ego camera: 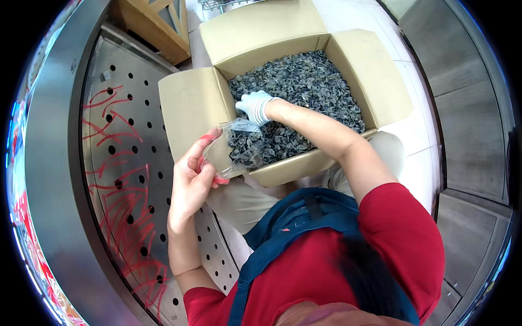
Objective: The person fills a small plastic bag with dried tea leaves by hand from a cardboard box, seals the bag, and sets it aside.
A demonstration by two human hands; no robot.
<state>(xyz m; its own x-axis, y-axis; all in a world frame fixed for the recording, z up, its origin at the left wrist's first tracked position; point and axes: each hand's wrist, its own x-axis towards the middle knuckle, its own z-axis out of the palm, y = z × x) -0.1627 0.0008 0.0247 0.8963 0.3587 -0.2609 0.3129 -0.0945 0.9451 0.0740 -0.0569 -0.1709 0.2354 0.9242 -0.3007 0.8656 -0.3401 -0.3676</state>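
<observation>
My left hand (195,173), bare, holds a clear plastic bag (240,159) by its near side, with red material showing between the fingers. Its index finger stretches toward the bag's upper edge. The bag spreads over the near left corner of an open cardboard box (295,166). Dark, curled dried pieces (301,85), which look like dried black fungus, fill much of the box. My right hand (255,106), in a white and blue striped glove, is over these pieces beside the bag's upper edge. Its fingers are bent, and what they grip is hidden.
To the left runs a perforated metal panel (134,179) with red scrawls, edged by a metal frame (53,163). Grey cabinet doors (469,110) line the right. A wooden piece of furniture (155,24) and a wire rack (220,4) stand beyond. Pale tiles (416,81) cover the floor.
</observation>
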